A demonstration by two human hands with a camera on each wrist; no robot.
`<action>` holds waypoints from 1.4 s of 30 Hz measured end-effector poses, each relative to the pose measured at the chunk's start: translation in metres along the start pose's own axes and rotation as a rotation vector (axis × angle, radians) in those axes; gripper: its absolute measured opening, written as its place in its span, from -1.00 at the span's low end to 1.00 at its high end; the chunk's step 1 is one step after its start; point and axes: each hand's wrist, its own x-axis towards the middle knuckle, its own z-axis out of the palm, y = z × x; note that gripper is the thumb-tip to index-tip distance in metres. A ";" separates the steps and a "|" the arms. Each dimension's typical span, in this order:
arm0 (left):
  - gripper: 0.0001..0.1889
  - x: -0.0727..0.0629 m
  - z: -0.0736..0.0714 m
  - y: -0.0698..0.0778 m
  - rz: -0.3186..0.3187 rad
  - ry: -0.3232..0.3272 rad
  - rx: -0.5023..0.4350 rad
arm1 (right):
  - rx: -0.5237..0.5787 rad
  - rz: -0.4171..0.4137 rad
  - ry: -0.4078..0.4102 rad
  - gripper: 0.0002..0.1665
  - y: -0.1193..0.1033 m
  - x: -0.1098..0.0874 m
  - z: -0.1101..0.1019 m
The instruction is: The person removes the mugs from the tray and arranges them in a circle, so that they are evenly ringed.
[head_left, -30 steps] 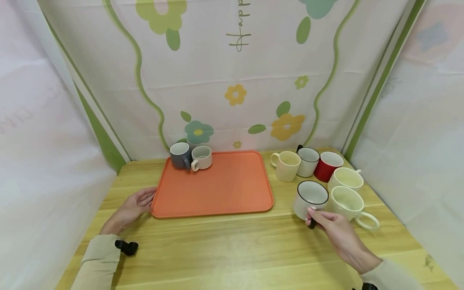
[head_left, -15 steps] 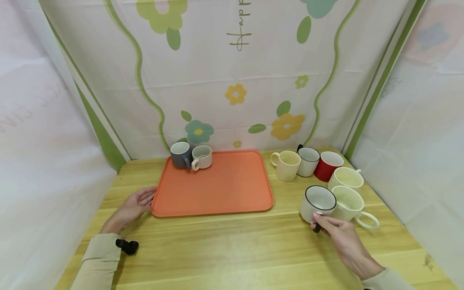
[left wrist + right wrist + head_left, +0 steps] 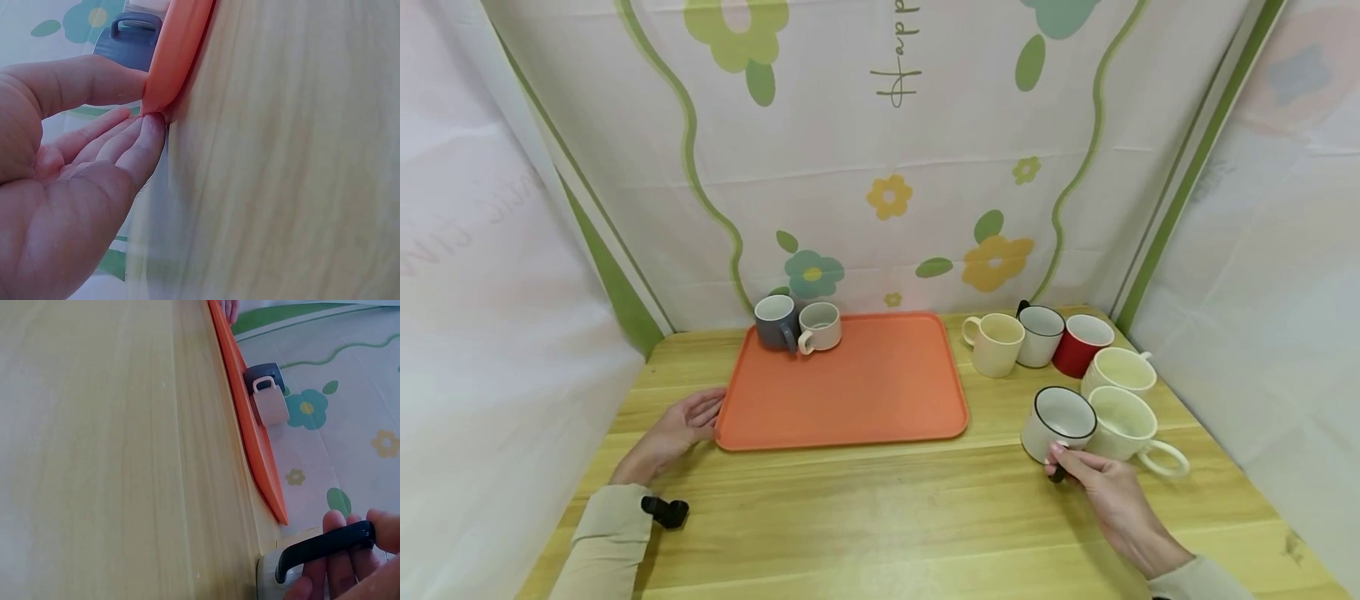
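Observation:
My right hand (image 3: 1108, 500) pinches the black handle (image 3: 325, 550) of a white enamel-style mug (image 3: 1054, 440) with a black rim. The mug is upright at the right of the wooden table, close against a cream mug (image 3: 1123, 421). At the left, my left hand (image 3: 673, 433) is at the near left corner of an orange tray (image 3: 850, 408). In the left wrist view the thumb (image 3: 119, 87) touches the tray's rim from above, and the fingertips (image 3: 153, 131) meet its edge from the other side. A dark blue mug (image 3: 772, 325) and a small off-white mug (image 3: 824, 327) stand on the tray's back left.
Behind the held mug stand a pale yellow mug (image 3: 996, 350), another black-rimmed white mug (image 3: 1039, 342), a red mug (image 3: 1078, 354) and a second cream mug (image 3: 1116, 371). A flower-printed cloth (image 3: 820, 167) encloses the table's back and sides.
My right hand has moved the black-rimmed mug slightly right and toward me, up beside the cream mug, then stayed nearly still. The left hand and tray hold their place.

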 end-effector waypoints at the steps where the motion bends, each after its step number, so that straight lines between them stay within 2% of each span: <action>1: -0.12 0.000 0.000 -0.001 0.003 -0.002 -0.009 | 0.000 -0.001 0.001 -0.62 0.000 0.000 0.000; 4: -0.12 -0.001 0.000 -0.001 0.007 0.001 -0.031 | -0.026 0.001 -0.001 -0.58 0.000 0.002 0.000; 6: -0.12 -0.001 0.000 -0.001 0.009 0.000 -0.033 | -0.097 0.005 -0.011 -0.51 -0.001 0.002 -0.002; 9: -0.13 -0.001 0.000 -0.001 0.007 -0.002 -0.015 | -0.320 -0.007 -0.021 -0.41 -0.007 0.001 -0.010; 12: -0.14 -0.001 -0.001 -0.001 -0.010 0.003 0.007 | -0.607 -0.098 -0.007 -0.40 -0.020 0.001 -0.021; 14: -0.13 0.000 -0.001 -0.001 -0.018 0.006 0.006 | -0.770 -0.189 0.029 -0.43 -0.032 0.002 -0.029; 15: -0.13 0.000 -0.002 -0.002 -0.021 0.007 0.001 | -0.827 -0.237 0.052 -0.47 -0.038 0.002 -0.031; 18: -0.13 0.000 -0.002 -0.003 -0.006 0.006 -0.012 | -0.908 -0.360 0.075 -0.55 -0.058 0.001 -0.035; 22: -0.13 0.000 -0.002 -0.004 0.017 -0.003 -0.032 | -0.932 -0.502 0.071 -0.67 -0.088 0.003 -0.023; 25: -0.13 0.000 -0.001 -0.002 0.012 0.000 -0.041 | -0.925 -0.593 0.047 -0.73 -0.108 0.011 -0.002; 28: -0.13 0.000 -0.001 -0.001 0.006 0.003 -0.038 | -0.892 -0.650 -0.026 -0.75 -0.123 0.027 0.025; 35: -0.14 0.000 0.001 -0.001 0.006 0.003 -0.024 | -0.748 -0.703 -0.238 -0.61 -0.149 0.071 0.101; 38: -0.13 0.000 0.001 -0.001 -0.011 0.007 -0.006 | -0.722 -0.738 -0.298 -0.57 -0.156 0.087 0.133; 42: -0.13 0.000 0.000 0.000 -0.032 0.015 0.010 | -0.656 -0.715 -0.345 -0.53 -0.157 0.107 0.172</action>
